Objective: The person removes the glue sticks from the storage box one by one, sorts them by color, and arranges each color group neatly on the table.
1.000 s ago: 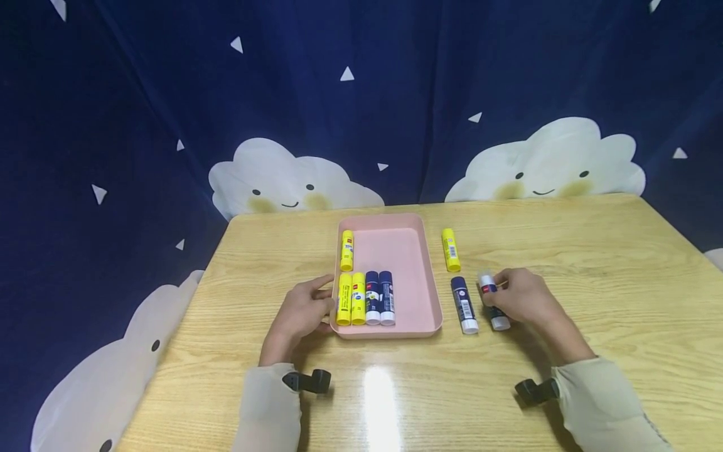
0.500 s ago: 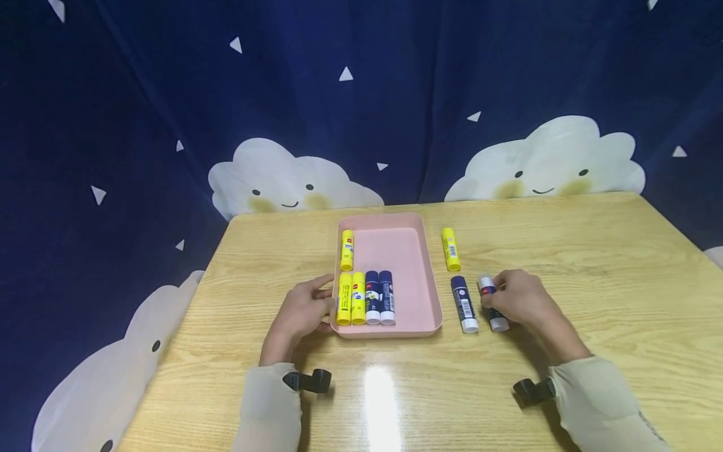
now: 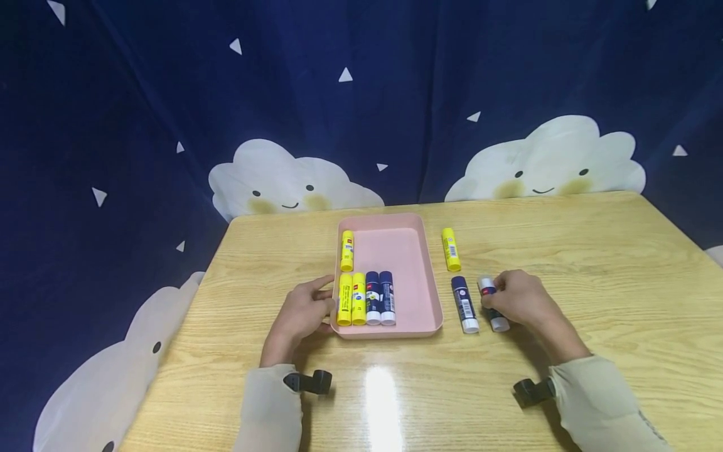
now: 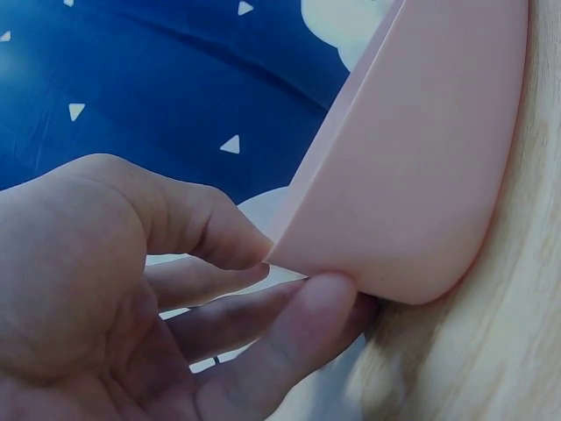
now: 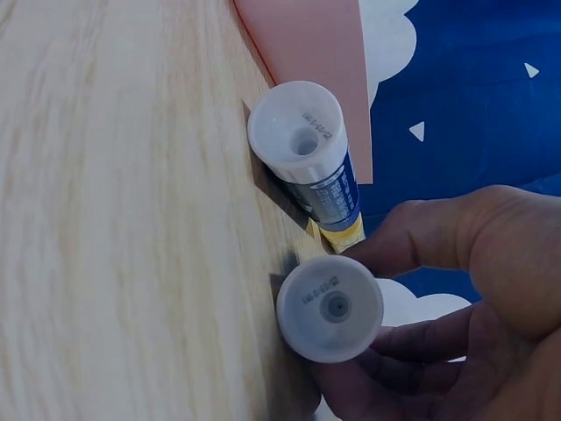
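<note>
Where the right fingers [image 5: 427,340] pinch, a glue stick [image 5: 329,309] lies between.

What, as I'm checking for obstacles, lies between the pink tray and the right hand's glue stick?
A navy glue stick on the table, shown in the head view.

Just a small move here! The right hand [image 3: 519,298] edges a touch closer to the person, and the pinched glue stick [image 3: 487,284] goes with it, its upper end now slightly nearer. That end, a blurred smear a second ago, now shows crisply. Behind it, the right sleeve [image 3: 593,392] and wrist camera [image 3: 533,392] slide slightly left, most of that coming early.
</note>
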The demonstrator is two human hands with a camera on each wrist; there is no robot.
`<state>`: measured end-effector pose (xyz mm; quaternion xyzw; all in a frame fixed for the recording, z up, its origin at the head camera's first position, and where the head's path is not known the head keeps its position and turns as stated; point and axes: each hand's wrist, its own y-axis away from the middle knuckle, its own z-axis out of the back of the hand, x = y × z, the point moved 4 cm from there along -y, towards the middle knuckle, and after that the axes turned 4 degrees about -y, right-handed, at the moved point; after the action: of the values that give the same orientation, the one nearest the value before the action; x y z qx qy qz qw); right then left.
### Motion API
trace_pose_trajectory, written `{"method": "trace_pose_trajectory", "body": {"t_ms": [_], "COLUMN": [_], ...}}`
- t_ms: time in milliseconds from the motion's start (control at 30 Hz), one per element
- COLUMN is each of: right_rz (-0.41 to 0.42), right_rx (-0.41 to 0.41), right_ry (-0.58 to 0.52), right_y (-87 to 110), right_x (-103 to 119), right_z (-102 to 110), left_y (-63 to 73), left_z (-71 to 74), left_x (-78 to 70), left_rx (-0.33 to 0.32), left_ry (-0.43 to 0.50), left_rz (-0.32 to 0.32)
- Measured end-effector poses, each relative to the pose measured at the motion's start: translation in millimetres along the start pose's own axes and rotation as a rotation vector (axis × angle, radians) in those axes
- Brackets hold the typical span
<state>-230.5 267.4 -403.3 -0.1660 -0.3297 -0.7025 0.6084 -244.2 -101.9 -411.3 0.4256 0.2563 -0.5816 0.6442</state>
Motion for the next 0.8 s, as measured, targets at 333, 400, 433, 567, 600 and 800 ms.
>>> {"method": "trace_pose_trajectory", "body": {"t_ms": [333,400,433,567,600,800], "right_rz": [0.002,0.007,0.009,0.015,0.017,0.025], "right_rx": [0.003,-0.001,-0.003,-0.013,-0.018,-0.027], "right_ry": [0.031,0.044,0.047,0.054,0.058,0.073], "right_y": [0.5,0.5,0.5,0.6,0.6,3.4], "right_x": [1,2,3,3,3,1], "right_z": [1,2,2,3,3,13], "left_y": [0.3,0.6,0.8,0.8,0.7,-0.6], "left_z": [0.1,0.2,0.3,0.5,0.4,-1.1], "left_x": [0.7,1.2,1.4,1.4,1.3,1.3], "left_rx": [0.001,0.001,0.001,0.002,0.003,0.005], "left_ry": [0.002,0.002,0.003,0.008,0.009,0.003], "left_rz": [0.005,0.006,0.007,0.005,0.004,0.002]}}
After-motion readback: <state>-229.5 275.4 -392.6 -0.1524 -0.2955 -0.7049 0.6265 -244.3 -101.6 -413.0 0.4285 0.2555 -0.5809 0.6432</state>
